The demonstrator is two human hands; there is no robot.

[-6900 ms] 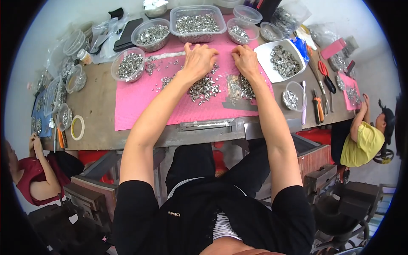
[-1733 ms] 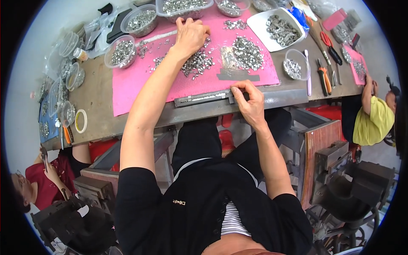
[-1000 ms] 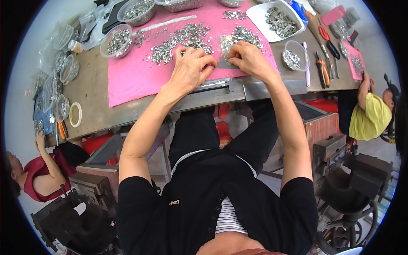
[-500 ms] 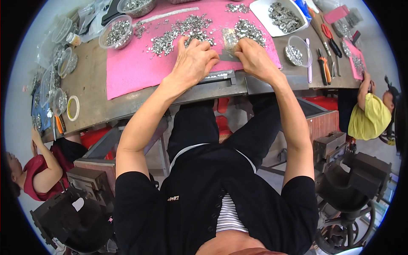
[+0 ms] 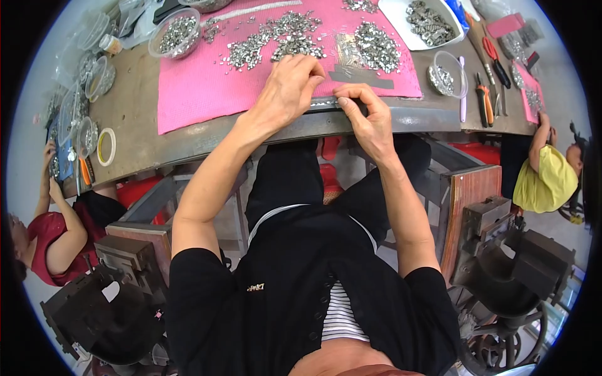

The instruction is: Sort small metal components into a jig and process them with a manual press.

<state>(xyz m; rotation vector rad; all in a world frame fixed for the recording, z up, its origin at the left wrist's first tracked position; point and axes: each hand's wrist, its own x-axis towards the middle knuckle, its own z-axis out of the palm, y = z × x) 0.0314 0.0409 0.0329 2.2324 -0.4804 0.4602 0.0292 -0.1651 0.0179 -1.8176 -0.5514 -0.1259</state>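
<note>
Metal strip (image 5: 326, 103) at the table (image 5: 132, 125) near edge, pinched between left hand (image 5: 288, 91) and right hand (image 5: 367, 116). Pink mat (image 5: 200, 94) at 12 o'clock carries loose metal bits (image 5: 276, 41); bowl (image 5: 175, 34) at 10 o'clock.

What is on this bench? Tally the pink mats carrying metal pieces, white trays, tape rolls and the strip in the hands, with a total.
Pink textured mats carrying small silver metal pieces: 2, the large mat and the small mat
White rectangular plastic tray: 1
Pale ring-shaped roll of tape: 1
Narrow silver metal strip, pinched by left hand and right hand: 1
Total: 5
</note>
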